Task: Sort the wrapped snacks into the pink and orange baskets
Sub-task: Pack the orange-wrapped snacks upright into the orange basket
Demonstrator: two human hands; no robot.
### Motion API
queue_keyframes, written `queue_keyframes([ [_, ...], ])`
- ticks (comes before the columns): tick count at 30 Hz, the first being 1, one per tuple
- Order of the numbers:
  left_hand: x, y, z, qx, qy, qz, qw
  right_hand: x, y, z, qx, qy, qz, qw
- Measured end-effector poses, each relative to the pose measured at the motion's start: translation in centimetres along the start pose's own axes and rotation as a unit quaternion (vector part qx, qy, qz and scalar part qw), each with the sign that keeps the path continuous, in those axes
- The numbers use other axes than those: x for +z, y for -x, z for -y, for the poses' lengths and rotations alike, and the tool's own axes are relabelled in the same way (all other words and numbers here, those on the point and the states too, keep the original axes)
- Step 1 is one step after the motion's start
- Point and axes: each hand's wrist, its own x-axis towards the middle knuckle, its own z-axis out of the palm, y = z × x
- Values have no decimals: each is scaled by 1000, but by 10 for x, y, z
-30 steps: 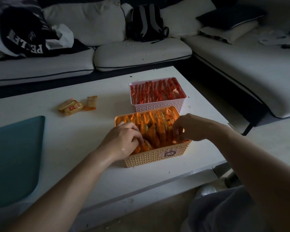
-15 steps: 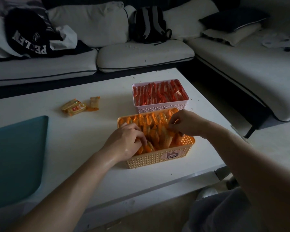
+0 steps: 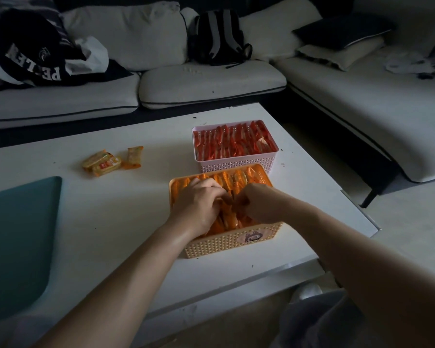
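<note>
Here, fingers of the left hand [image 3: 199, 202] and right hand [image 3: 259, 205] curl down, tips buried among the orange snacks [image 3: 236, 177] in the orange basket [image 3: 224, 243]; whether they pinch one I cannot tell. The wrappers look light, crinkly and slippery, likely best pinched by an end. Loose snacks [image 3: 103, 163] lie on the table [image 3: 111, 222], left of the pink basket [image 3: 236, 165].

dim room, white sofa [image 3: 211, 79] behind white table [image 3: 111, 222].
</note>
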Motion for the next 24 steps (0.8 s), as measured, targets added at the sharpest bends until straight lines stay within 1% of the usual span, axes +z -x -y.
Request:
queue_keyframes([
  [2,-2,-7,-1,0,-24,35,999,-10,4,-7,14,-8,-6,1000],
  [5,-7,-19,-5,7,-67,104,992,-21,12,-14,21,14,-24,999],
  [7,-10,-24,-9,14,-96,124,987,-25,15,-19,23,24,-36,999],
  [11,-7,-31,-15,42,-197,92,975,-29,15,-26,26,42,-62,997],
  [13,0,-33,-18,50,-234,74,968,-26,13,-26,9,90,-57,994],
  [16,11,-36,-19,50,-249,48,966,-17,9,-23,-3,154,-46,987],
  [20,17,-41,-16,45,-240,16,970,-1,-1,-17,13,241,-131,961],
  [22,21,-40,-16,43,-252,-2,967,5,-6,-17,14,249,-179,952],
  [24,25,-39,-18,34,-267,-7,963,6,-8,-17,18,248,-203,947],
])
